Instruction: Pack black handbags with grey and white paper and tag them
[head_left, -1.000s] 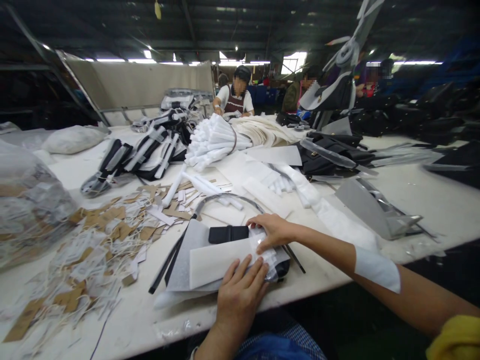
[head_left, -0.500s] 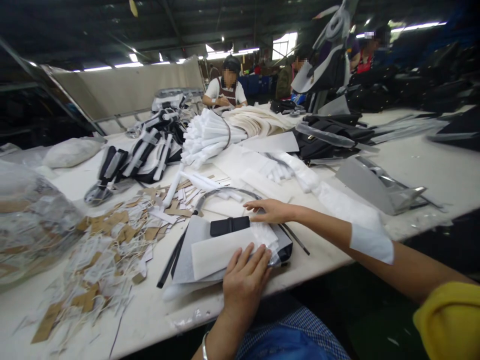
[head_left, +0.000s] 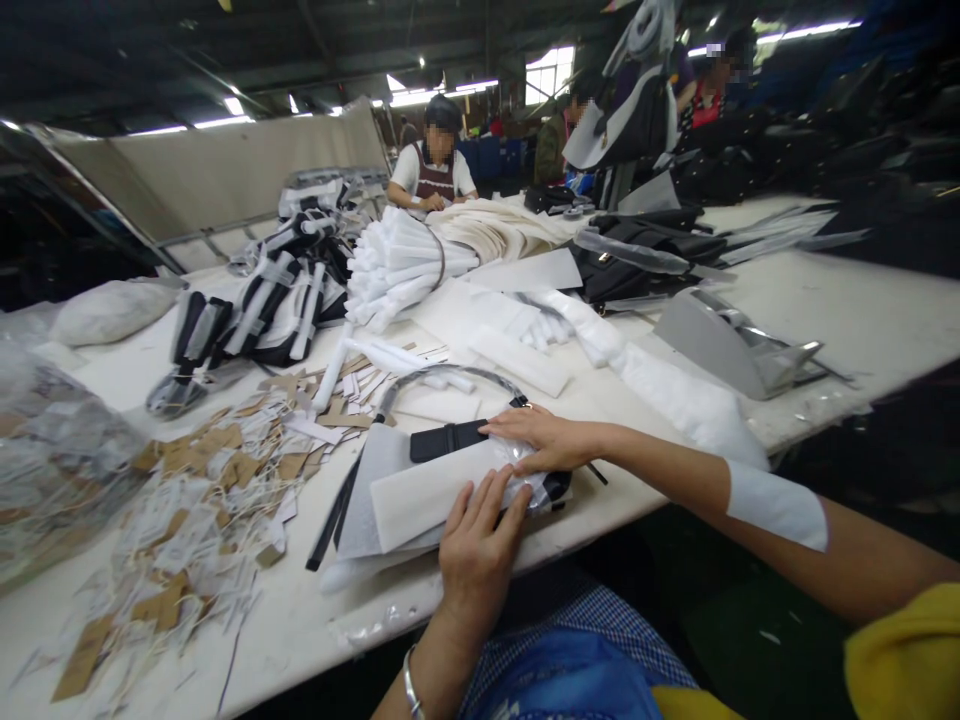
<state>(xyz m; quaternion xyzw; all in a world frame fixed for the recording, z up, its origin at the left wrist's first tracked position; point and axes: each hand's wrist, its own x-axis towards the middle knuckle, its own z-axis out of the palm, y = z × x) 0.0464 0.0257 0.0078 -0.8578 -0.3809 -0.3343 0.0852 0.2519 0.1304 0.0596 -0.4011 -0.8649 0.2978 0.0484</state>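
Observation:
In front of me a black handbag (head_left: pixel 556 487) lies on its side, mostly hidden under a grey sheet (head_left: pixel 361 510). Its curved, wrapped handle (head_left: pixel 442 368) points away from me. A white foam strip (head_left: pixel 427 493) rests on the sheet, beside a black buckle tab (head_left: pixel 448 440). My left hand (head_left: pixel 484 545) is laid flat with fingers apart on the strip's near right end. Over the right end of the bag, by the tab and some clear plastic film (head_left: pixel 517 452), my right hand (head_left: pixel 547 440) lies with fingers stretched out. Neither hand grips anything.
Paper tags with strings (head_left: pixel 195 510) are scattered at left, near a clear plastic bag (head_left: pixel 52 450). Behind them stand wrapped black straps (head_left: pixel 247 310) and a bundle of white foam rolls (head_left: pixel 397 262). A co-worker (head_left: pixel 433 165) sits across the table. The table edge (head_left: pixel 637 515) is close.
My right hand has come down from above the black tab onto the bag's right end. My left hand stays on the white strip. The view has shifted slightly.

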